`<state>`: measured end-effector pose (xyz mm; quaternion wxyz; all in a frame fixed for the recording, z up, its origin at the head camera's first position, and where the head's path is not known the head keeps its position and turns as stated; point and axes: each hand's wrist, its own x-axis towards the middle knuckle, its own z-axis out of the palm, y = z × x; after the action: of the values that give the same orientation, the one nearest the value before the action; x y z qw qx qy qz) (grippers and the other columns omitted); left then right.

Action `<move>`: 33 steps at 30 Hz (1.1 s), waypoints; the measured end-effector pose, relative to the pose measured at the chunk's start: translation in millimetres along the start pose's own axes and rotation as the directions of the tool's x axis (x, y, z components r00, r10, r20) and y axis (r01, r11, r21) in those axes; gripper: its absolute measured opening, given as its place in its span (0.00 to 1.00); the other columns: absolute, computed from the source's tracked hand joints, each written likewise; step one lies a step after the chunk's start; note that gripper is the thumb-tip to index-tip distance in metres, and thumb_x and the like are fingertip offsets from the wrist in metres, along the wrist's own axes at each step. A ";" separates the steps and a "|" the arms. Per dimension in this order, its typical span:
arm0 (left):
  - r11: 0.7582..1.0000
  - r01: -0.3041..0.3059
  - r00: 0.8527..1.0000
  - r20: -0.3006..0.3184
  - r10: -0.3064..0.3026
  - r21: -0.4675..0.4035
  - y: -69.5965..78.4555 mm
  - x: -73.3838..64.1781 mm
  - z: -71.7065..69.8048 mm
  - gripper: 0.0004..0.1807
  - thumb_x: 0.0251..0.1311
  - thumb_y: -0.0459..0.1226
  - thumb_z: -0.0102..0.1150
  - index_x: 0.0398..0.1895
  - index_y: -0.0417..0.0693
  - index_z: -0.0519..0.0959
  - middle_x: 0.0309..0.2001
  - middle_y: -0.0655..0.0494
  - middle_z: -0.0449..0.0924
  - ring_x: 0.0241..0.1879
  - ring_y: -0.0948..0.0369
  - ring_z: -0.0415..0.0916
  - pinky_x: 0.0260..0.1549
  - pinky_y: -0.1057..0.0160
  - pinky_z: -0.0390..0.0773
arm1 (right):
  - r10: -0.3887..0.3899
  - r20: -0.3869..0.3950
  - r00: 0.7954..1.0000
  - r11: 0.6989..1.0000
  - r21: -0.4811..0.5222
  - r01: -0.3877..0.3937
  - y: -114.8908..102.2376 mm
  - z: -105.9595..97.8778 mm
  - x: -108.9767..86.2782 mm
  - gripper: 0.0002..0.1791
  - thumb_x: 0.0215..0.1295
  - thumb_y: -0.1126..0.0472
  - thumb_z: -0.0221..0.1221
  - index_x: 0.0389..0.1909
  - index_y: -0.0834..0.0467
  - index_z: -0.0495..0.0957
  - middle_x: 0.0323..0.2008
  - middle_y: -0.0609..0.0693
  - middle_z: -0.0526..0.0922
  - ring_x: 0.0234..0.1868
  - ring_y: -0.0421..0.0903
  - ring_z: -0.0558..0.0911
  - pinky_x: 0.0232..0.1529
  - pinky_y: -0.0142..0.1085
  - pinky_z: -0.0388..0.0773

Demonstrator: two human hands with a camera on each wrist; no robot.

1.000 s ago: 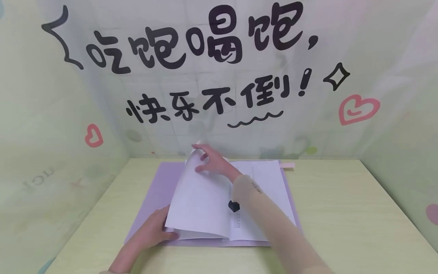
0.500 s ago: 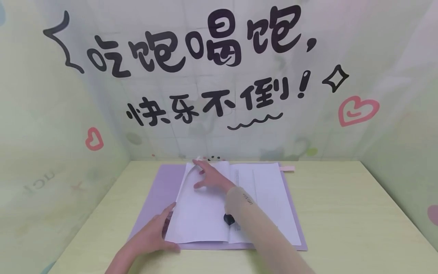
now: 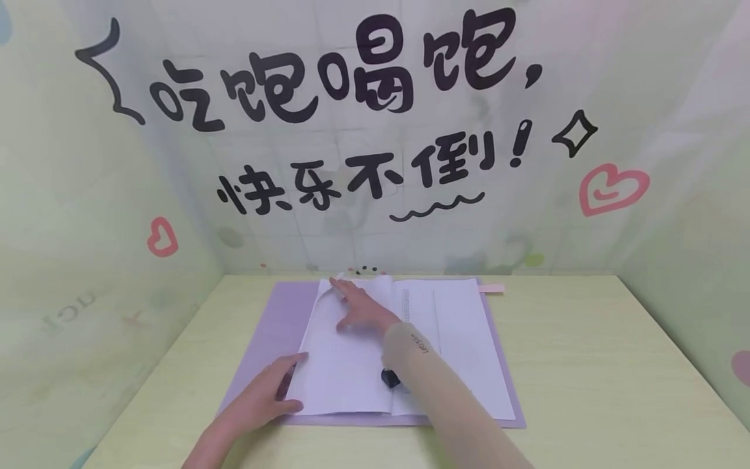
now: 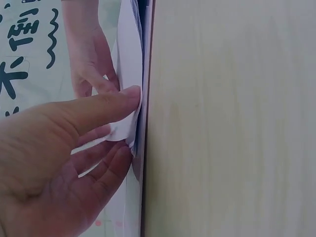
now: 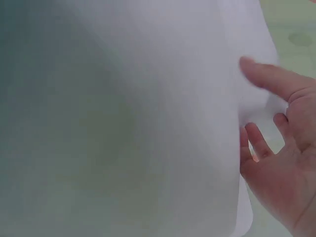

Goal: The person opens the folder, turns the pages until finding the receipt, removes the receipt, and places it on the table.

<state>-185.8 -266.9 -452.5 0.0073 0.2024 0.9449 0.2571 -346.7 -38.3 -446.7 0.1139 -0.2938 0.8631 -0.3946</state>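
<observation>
A notebook with a purple cover lies open on the table, white pages on both sides. My left hand is at the lower left corner of the left page. Its thumb rests on that page and its fingers touch the left edge; the left wrist view shows the stacked page edges beside them. At the upper left corner my right hand touches the same page, whose corner curls up slightly. In the right wrist view the right thumb stands apart from the fingers, and a pale sheet fills most of the picture.
A pink tab sticks out from the notebook's right side. The pale wooden table extends to both sides. Behind it stands a wall sheet with black lettering and pink hearts. A small black piece sits beside the right sleeve.
The raised left page has come down to lie almost flat, my right hand lowering with its upper corner. My left thumb has moved from the notebook's front edge onto the page.
</observation>
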 end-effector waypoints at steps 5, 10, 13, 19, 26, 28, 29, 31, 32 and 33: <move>0.999 0.029 1.000 -0.011 -0.029 0.023 1.6 3.7 0.9 0.37 0.46 0.40 0.76 0.61 0.36 0.74 0.59 0.42 0.72 0.52 0.54 0.74 0.56 0.52 0.78 | 0.001 0.000 1.000 0.989 -0.145 -0.001 -0.6 1.3 0.4 0.57 0.53 0.68 0.69 0.79 0.51 0.45 0.79 0.54 0.49 0.79 0.59 0.50 0.79 0.51 0.52; 1.000 0.018 1.000 -0.002 -0.018 0.019 2.4 7.7 -1.2 0.37 0.46 0.40 0.76 0.60 0.34 0.75 0.59 0.40 0.71 0.50 0.56 0.73 0.54 0.56 0.79 | 0.005 0.017 1.000 0.980 -0.199 -0.002 -2.2 0.4 2.9 0.56 0.55 0.67 0.69 0.79 0.45 0.45 0.77 0.49 0.58 0.77 0.54 0.56 0.79 0.48 0.53; 1.000 -0.009 1.000 -0.005 0.009 0.018 3.6 8.7 -3.6 0.37 0.45 0.39 0.76 0.59 0.33 0.75 0.59 0.39 0.70 0.52 0.53 0.74 0.55 0.53 0.78 | 0.018 0.017 1.000 0.969 -0.245 -0.013 -3.8 0.9 4.4 0.51 0.57 0.65 0.69 0.77 0.42 0.53 0.74 0.45 0.66 0.70 0.51 0.63 0.75 0.46 0.59; 0.998 -0.050 0.999 -0.009 0.051 0.049 4.4 6.6 -5.0 0.34 0.45 0.40 0.76 0.57 0.36 0.76 0.58 0.40 0.73 0.55 0.47 0.74 0.58 0.43 0.75 | 0.076 -0.012 0.997 0.897 -0.436 -0.074 -9.1 3.7 2.7 0.36 0.58 0.54 0.69 0.68 0.36 0.70 0.67 0.46 0.72 0.62 0.48 0.65 0.58 0.41 0.63; 0.995 -0.022 1.000 0.008 0.022 0.093 8.7 5.3 -2.2 0.33 0.42 0.39 0.76 0.55 0.36 0.77 0.56 0.41 0.75 0.55 0.45 0.74 0.57 0.42 0.75 | 0.150 -0.010 0.989 0.847 -0.514 -0.134 -15.5 5.5 -1.7 0.29 0.59 0.47 0.68 0.63 0.33 0.75 0.60 0.48 0.75 0.55 0.47 0.68 0.56 0.43 0.65; 0.995 -0.015 1.000 0.010 0.014 0.103 10.8 5.5 -1.0 0.34 0.42 0.38 0.76 0.55 0.35 0.77 0.56 0.40 0.75 0.56 0.43 0.74 0.58 0.41 0.74 | 0.174 -0.003 0.985 0.843 -0.516 -0.150 -16.7 5.4 -3.3 0.29 0.59 0.47 0.67 0.63 0.33 0.74 0.59 0.48 0.75 0.54 0.47 0.69 0.58 0.44 0.67; 0.994 -0.012 1.000 0.009 0.011 0.108 11.8 5.7 -0.4 0.34 0.42 0.39 0.76 0.54 0.35 0.77 0.56 0.40 0.75 0.55 0.43 0.74 0.58 0.41 0.75 | 0.186 -0.001 0.983 0.844 -0.513 -0.160 -17.3 5.3 -4.0 0.29 0.60 0.47 0.67 0.63 0.33 0.74 0.59 0.48 0.75 0.54 0.47 0.69 0.59 0.45 0.67; 0.993 -0.002 1.000 0.005 0.002 0.117 13.8 5.8 1.0 0.34 0.43 0.40 0.77 0.54 0.33 0.77 0.55 0.40 0.75 0.55 0.43 0.75 0.58 0.41 0.75 | 0.201 0.000 0.980 0.849 -0.499 -0.174 -18.2 5.2 -5.5 0.29 0.60 0.47 0.67 0.64 0.33 0.74 0.59 0.48 0.75 0.55 0.47 0.69 0.60 0.46 0.67; 0.992 0.006 1.000 0.001 -0.006 0.123 14.8 5.8 1.7 0.35 0.43 0.42 0.77 0.54 0.33 0.77 0.55 0.40 0.75 0.55 0.43 0.75 0.58 0.42 0.75 | 0.207 0.001 0.978 0.848 -0.499 -0.179 -18.3 5.7 -5.8 0.29 0.60 0.47 0.67 0.64 0.33 0.74 0.60 0.48 0.74 0.55 0.47 0.69 0.60 0.46 0.68; 0.992 0.017 1.000 -0.003 -0.017 0.129 15.6 5.8 2.4 0.35 0.44 0.43 0.77 0.54 0.34 0.77 0.56 0.40 0.76 0.56 0.44 0.75 0.59 0.42 0.75 | 0.211 0.002 0.978 0.847 -0.499 -0.181 -18.6 6.0 -6.2 0.30 0.60 0.47 0.67 0.64 0.33 0.73 0.60 0.48 0.74 0.56 0.47 0.69 0.61 0.47 0.68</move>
<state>-184.9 -251.3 -446.5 -0.0044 0.1940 0.9613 0.1956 -331.5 -47.9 -436.9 0.0989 -0.2346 0.9572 -0.1376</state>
